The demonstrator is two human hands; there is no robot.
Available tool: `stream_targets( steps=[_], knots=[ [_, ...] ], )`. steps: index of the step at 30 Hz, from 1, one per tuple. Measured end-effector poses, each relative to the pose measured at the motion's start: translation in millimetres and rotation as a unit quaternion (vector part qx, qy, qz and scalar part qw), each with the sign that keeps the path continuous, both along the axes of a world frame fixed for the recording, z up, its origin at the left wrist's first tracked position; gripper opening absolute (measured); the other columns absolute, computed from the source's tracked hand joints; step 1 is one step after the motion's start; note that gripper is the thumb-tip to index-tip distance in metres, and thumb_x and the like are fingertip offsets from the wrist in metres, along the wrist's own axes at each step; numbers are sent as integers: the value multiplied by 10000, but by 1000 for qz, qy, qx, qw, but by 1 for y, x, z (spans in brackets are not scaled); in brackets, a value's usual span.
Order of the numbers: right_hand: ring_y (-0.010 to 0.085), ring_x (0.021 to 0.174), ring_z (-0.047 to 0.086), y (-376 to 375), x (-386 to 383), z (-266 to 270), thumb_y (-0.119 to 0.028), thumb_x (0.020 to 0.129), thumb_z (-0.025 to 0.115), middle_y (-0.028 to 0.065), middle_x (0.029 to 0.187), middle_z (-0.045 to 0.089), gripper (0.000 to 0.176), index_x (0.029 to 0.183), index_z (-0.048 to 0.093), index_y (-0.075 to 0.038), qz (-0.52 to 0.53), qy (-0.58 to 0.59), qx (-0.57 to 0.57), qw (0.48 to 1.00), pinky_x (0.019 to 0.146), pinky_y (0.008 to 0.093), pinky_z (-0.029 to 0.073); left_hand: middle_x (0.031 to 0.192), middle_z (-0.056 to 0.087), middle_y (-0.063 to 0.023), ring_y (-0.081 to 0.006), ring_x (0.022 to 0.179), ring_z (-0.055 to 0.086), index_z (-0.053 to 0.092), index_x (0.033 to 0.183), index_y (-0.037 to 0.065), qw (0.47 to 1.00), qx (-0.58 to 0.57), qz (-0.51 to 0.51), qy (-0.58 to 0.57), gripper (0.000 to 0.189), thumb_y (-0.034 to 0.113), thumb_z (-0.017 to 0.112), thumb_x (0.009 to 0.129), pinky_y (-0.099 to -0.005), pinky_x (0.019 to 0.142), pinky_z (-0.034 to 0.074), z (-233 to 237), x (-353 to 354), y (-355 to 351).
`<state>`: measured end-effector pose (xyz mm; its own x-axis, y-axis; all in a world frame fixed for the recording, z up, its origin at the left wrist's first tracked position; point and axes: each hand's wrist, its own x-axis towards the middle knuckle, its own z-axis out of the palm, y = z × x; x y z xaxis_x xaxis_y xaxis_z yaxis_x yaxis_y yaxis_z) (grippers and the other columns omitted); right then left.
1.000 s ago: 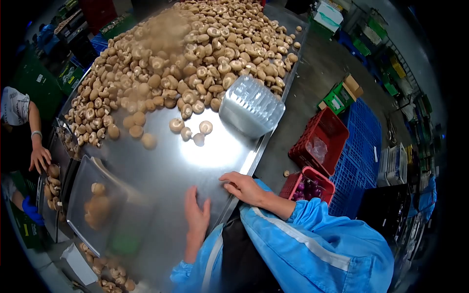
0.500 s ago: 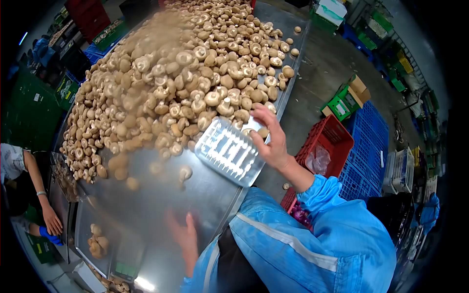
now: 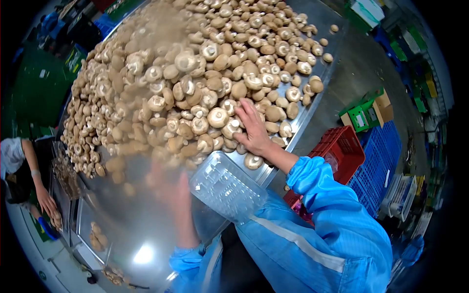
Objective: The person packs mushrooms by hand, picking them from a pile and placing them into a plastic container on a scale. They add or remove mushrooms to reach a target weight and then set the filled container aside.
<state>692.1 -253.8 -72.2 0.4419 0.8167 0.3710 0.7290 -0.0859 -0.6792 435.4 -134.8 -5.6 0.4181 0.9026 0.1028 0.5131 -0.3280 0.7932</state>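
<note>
A large heap of shiitake mushrooms [image 3: 195, 97] covers the steel table. My right hand [image 3: 256, 134] rests at the heap's near edge, its fingers and thumb spread around a pale mushroom without a visible grip. Just below that hand, a clear plastic tray [image 3: 227, 188] lies at the table's edge, overhanging towards my lap; no mushrooms show in it. My left hand [image 3: 173, 190] hovers left of the tray, near the heap's lower edge. Motion smears its fingers, so any hold is hidden.
At the left, another person's hand [image 3: 47, 202] is over a side surface, by a metal pan [image 3: 84, 219] with a few mushrooms. To the right stand a red crate [image 3: 342, 151], blue pallets [image 3: 378, 168] and a green box [image 3: 364, 117]. A haze blurs the heap's upper left.
My right hand has let go of the clear tray and moved onto the mushrooms. My left hand has moved up towards the heap. The view has shifted closer to the heap.
</note>
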Motion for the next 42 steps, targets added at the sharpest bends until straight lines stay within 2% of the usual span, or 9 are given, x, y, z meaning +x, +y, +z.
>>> stream_targets(
  steps=[2, 12, 17, 21, 30, 33, 35, 38, 42],
  knots=[
    [420, 1387, 271, 22, -1, -15, -511, 865, 560, 229, 1494, 290, 705, 1413, 410, -95, 20, -13, 36, 999, 1148, 561, 158, 1502, 308, -175, -283, 1364, 338, 271, 1482, 19, 998, -39, -7, -50, 744, 47, 631, 831, -393, 1146, 225, -12, 8, 8],
    [347, 1369, 362, 98, -17, -8, -468, 801, 642, 147, 1475, 389, 643, 1359, 524, -171, 212, -75, 125, 966, 1098, 530, 245, 1539, 237, -180, -294, 1412, 243, 200, 1514, 35, 982, -78, 85, -147, 716, 159, 549, 900, -405, 1161, 172, -51, 21, 31],
    [364, 1372, 339, 131, -30, -3, -372, 759, 717, 133, 1496, 360, 679, 1367, 499, -163, 353, -31, 148, 923, 1113, 516, 275, 1500, 308, -176, -293, 1350, 363, 243, 1498, 56, 976, -9, 109, -189, 574, 172, 422, 966, -402, 1121, 294, -108, -6, 54],
    [387, 1355, 352, 179, -79, 4, -324, 708, 761, 155, 1444, 410, 669, 1304, 532, -124, 443, 17, 247, 862, 1105, 528, 301, 1487, 335, -168, -287, 1308, 425, 278, 1473, 40, 943, -79, 165, -278, 553, 257, 409, 982, -403, 1096, 351, -97, -15, 51],
    [342, 1301, 402, 204, -133, 18, -288, 752, 692, 169, 1356, 469, 622, 1295, 511, -46, 583, 11, 89, 808, 1080, 469, 351, 1476, 362, -194, -298, 1360, 374, 289, 1456, -17, 960, 8, 181, -216, 584, 344, 391, 1008, -422, 1145, 256, -77, -74, 47],
    [322, 1125, 567, 151, -79, 35, -80, 837, 608, 147, 1210, 584, 332, 1166, 596, -41, 416, 42, 215, 883, 956, 409, 462, 1480, 358, -191, -299, 1363, 370, 294, 1452, -19, 963, -7, 162, -216, 569, 338, 375, 1016, -421, 1149, 252, -93, -85, 43],
    [350, 1084, 591, 103, -36, 27, 1, 794, 619, 160, 1178, 602, 364, 1157, 594, -15, 257, 20, 158, 953, 933, 404, 500, 1480, 359, -185, -298, 1368, 364, 296, 1450, -23, 961, -26, 166, -220, 567, 339, 366, 1019, -420, 1150, 252, -96, -91, 38],
    [318, 964, 637, 7, 7, 46, -38, 816, 643, 154, 1145, 614, 374, 1185, 591, -54, 65, -8, -16, 998, 811, 369, 530, 1475, 366, -182, -297, 1369, 364, 310, 1443, -27, 957, -79, 176, -216, 576, 360, 354, 1019, -421, 1149, 257, -86, -90, 29],
    [349, 792, 636, -81, -14, 65, -327, 815, 706, 155, 1043, 577, 706, 1391, 359, -112, 95, 37, -379, 920, 617, 437, 520, 1461, 385, -183, -293, 1350, 385, 350, 1427, -28, 945, -135, 209, -210, 582, 392, 313, 1026, -421, 1136, 279, -80, -78, 27]
  ],
)
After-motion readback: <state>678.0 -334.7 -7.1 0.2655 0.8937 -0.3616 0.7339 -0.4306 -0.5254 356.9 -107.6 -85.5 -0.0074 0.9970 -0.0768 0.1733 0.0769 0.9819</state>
